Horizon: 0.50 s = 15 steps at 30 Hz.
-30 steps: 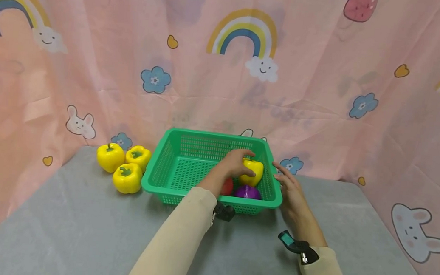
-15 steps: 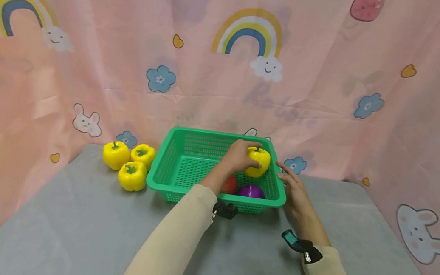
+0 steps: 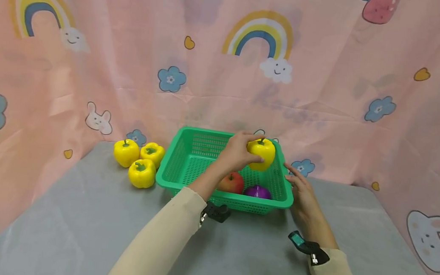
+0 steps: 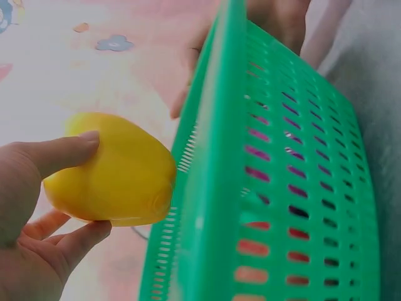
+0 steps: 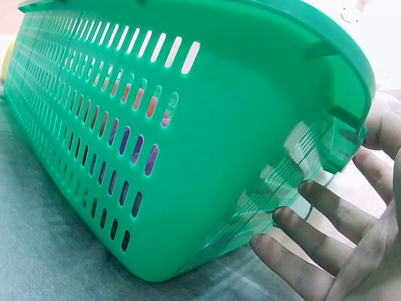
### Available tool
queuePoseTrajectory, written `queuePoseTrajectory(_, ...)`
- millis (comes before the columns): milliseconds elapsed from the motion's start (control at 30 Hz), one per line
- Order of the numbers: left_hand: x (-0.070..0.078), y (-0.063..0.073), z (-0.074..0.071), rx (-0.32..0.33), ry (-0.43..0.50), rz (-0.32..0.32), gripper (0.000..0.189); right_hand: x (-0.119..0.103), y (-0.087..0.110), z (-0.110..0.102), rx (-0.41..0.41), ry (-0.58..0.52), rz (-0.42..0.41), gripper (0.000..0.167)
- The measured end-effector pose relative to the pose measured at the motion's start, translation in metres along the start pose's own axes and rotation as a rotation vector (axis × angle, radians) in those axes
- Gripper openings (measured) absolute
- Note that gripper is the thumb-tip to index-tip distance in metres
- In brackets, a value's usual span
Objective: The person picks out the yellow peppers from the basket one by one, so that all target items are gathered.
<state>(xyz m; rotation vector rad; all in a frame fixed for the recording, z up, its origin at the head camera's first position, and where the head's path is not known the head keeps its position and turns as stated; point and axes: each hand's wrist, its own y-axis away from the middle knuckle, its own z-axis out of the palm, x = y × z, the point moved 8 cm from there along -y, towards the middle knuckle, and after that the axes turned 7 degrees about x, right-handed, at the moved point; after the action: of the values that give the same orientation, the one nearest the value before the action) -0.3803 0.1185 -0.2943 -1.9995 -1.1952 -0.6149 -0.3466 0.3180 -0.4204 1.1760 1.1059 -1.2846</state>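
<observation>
My left hand [image 3: 238, 149] pinches a yellow bell pepper [image 3: 262, 154] by its side, thumb against fingers, and holds it up over the right part of the green basket [image 3: 172, 153]. In the left wrist view, the thumb and fingertips press the pepper [image 4: 119, 169] from two sides. Inside the basket lie a red apple [image 3: 233, 183] and a round purple vegetable [image 3: 258, 191] like an onion, partly hidden by the front rim. My right hand [image 3: 305, 199] is at the basket's right end. Its fingers are extended along the end wall in the right wrist view.
Several yellow bell peppers, one in front [image 3: 142, 174], stand in a cluster on the table left of the basket. A grey cloth covers the table [image 3: 83, 230]. Behind it hangs a pink printed curtain [image 3: 214, 103].
My left hand has lifted the yellow bell pepper from within the basket to about the back rim's height. More of the apple shows now. My right hand keeps its place beside the basket.
</observation>
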Motion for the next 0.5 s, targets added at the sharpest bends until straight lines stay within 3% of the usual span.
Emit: queuePoseTrajectory(500, 0.004, 0.036, -0.049, 0.058, 0.086, 0.079, 0.062, -0.001, -0.002, 0.002, -0.045, 0.001, -0.055, 0.059)
